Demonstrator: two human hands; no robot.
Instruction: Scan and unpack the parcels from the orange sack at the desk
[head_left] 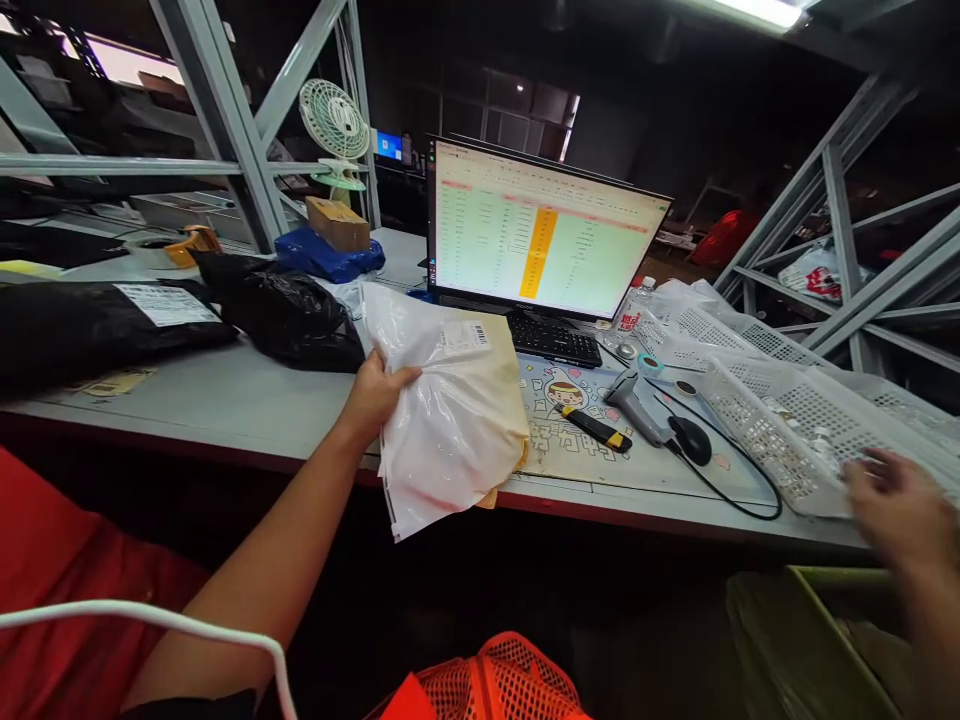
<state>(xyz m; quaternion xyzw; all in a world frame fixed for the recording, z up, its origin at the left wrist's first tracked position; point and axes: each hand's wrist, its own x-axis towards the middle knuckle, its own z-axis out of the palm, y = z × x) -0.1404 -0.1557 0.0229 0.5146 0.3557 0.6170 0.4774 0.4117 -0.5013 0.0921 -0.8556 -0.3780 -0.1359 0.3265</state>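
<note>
My left hand (pixel 377 392) is closed on the edge of a white plastic zip bag (pixel 439 430), thumb on top. The bag hangs tilted over the front edge of the desk; something pale yellow shows through its right side, and a barcode label (pixel 461 340) is near its top. At the far right, my right hand (pixel 904 505) is at the front end of a white perforated basket (pixel 810 425) holding small items I cannot make out. Motion blurs its fingers, so I cannot tell whether they hold anything.
A monitor (pixel 540 225) and black keyboard (pixel 555 338) stand behind the bag. To their right lie a yellow-black utility knife (pixel 594 428), a barcode scanner (pixel 639 405) and a mouse (pixel 690 440). Black parcels (pixel 300 320) lie left. A green bin (pixel 832 610) sits below right.
</note>
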